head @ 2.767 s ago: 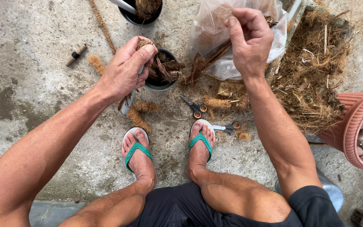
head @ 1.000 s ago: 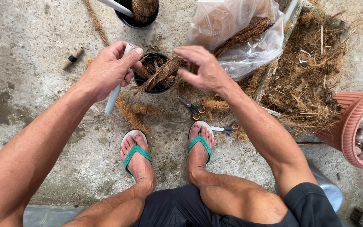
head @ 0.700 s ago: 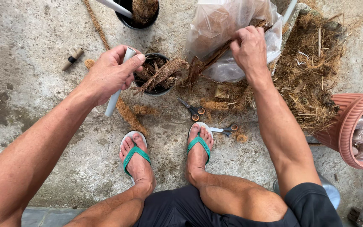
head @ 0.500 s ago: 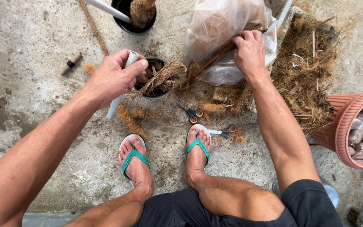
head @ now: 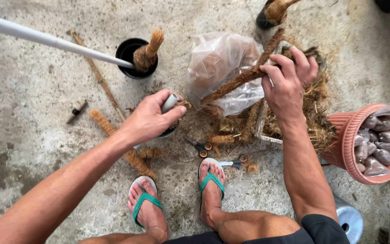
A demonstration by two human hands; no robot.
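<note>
1. The right hand (head: 287, 86) is clenched around a long coir-wrapped stick (head: 244, 77). Half a second ago that hand was only reaching at the clear plastic bag (head: 220, 68); now the stick has been lifted partway out, with its lower end slanting down toward the small black pot (head: 170, 131).

2. The left hand (head: 147, 119) hasn't been let go of anything: it's wrapped around a short white pipe (head: 169, 102) standing at the pot, same grasp as a moment back. The pot itself is mostly hidden under that hand.

3. So the change is basically one thing: a fresh bundle of fibre material is now in the air between bag and pot, where before only loose fibre was draped over the rim. By the look of it, the pipe is being dressed or packed with coir, and the next piece has just been fetched.

4. Round about, on the concrete floor (head: 32, 149): a pair of scissors (head: 199, 147) by the toes, a finished coir pole in another black pot (head: 136, 54), a loose fibre heap (head: 317, 117) and a terracotta pot (head: 362, 144) stuffed with small filled bags.

5. The view has also been shifted closer and lower than before.
</note>
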